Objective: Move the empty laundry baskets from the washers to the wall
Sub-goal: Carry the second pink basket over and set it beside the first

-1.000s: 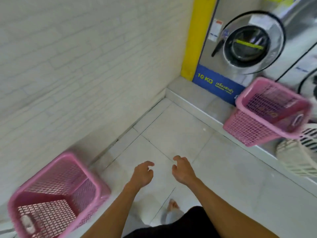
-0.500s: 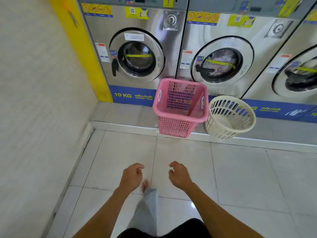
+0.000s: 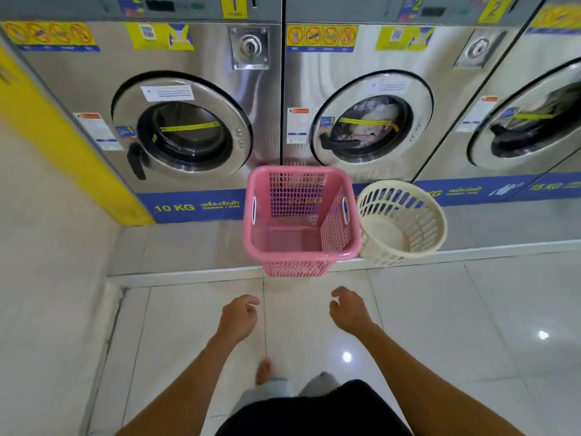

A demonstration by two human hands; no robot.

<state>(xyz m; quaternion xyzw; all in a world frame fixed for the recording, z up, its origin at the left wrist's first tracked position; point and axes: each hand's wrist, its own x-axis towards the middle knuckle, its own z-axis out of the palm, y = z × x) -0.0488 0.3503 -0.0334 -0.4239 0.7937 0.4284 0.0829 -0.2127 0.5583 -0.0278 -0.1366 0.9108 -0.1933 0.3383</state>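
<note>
Hands (image 3: 239, 316) empty; third washer (image 3: 534, 121) cut off

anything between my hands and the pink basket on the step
Nothing visible. Only bare floor tile and the edge of the step lie between the left hand, the right hand and the pink basket. The cream basket sits right against its right side, out of the reach path.

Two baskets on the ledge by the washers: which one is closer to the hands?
The pink basket, square and mesh-sided, sits straight ahead of both hands. The cream basket, round and slotted, stands beside it, off to the right.
</note>
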